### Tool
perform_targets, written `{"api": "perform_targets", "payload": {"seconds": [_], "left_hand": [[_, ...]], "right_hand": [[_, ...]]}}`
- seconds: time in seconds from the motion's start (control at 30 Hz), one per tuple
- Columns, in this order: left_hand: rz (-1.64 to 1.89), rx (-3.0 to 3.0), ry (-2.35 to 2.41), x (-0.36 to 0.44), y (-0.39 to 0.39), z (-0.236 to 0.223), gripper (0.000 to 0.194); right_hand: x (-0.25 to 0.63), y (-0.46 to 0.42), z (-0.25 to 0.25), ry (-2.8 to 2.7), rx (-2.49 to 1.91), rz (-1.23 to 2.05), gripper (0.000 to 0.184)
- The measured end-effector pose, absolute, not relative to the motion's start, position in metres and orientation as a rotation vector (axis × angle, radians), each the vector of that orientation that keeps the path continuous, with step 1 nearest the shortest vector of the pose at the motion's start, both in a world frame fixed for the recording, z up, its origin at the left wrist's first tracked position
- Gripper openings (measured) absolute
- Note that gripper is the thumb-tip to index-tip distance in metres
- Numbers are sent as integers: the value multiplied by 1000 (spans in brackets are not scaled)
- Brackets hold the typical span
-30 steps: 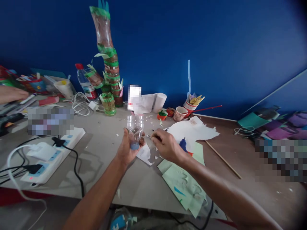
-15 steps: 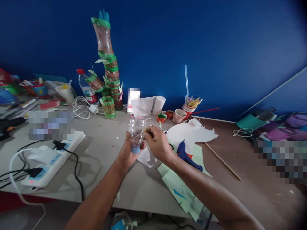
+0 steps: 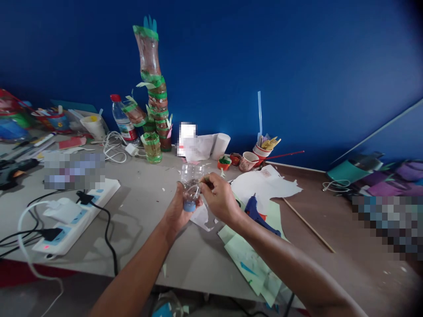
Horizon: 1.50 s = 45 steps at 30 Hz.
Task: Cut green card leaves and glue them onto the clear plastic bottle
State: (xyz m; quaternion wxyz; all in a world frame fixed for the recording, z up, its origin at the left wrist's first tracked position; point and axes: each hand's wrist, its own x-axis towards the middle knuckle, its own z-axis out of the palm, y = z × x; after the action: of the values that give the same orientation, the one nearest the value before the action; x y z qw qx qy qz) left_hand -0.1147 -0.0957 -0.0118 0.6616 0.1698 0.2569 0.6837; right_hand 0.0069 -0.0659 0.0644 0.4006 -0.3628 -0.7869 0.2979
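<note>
A clear plastic bottle point(image 3: 192, 177) with a blue cap point(image 3: 189, 206) is held cap downward over the table. My left hand point(image 3: 176, 211) wraps around its lower part, thumb on the near left side and fingertips showing at the right. My right hand point(image 3: 220, 197) is at the bottle's right side with thumb and forefinger pinched together; a thin pale edge shows by the fingertips, but what they grip is too small to make out. Beneath the hands lies a torn piece of white paper point(image 3: 201, 219). A blue glue gun point(image 3: 253, 207) rests just right of my right hand.
At the left lies a white power strip point(image 3: 105, 188) with plugs and cables. A tall model of taped bottles point(image 3: 158, 103) stands at the back. Paper cups point(image 3: 248, 162), green sheets point(image 3: 244, 259) and a wooden stick point(image 3: 309, 225) are to the right.
The whole view has shifted slightly, so things appear a little farther right. Both hands keep their places on the bottle; otherwise little differs.
</note>
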Motion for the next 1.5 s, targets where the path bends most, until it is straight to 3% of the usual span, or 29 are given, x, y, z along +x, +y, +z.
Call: {"api": "perform_targets", "payload": {"seconds": [0.6,1.2,1.5], "left_hand": [[1554,447,573,-116,-96,-14,53],[1525,431,582,-113,-99,-2,54],[1548,292,561,-117,-99,3,53]], "right_hand": [[3,-63,63,-1936,-981,812,5],[1,-53,63,-1542,-969,1410,10],[25,-49,54,-1404,-917,1509,20]]}}
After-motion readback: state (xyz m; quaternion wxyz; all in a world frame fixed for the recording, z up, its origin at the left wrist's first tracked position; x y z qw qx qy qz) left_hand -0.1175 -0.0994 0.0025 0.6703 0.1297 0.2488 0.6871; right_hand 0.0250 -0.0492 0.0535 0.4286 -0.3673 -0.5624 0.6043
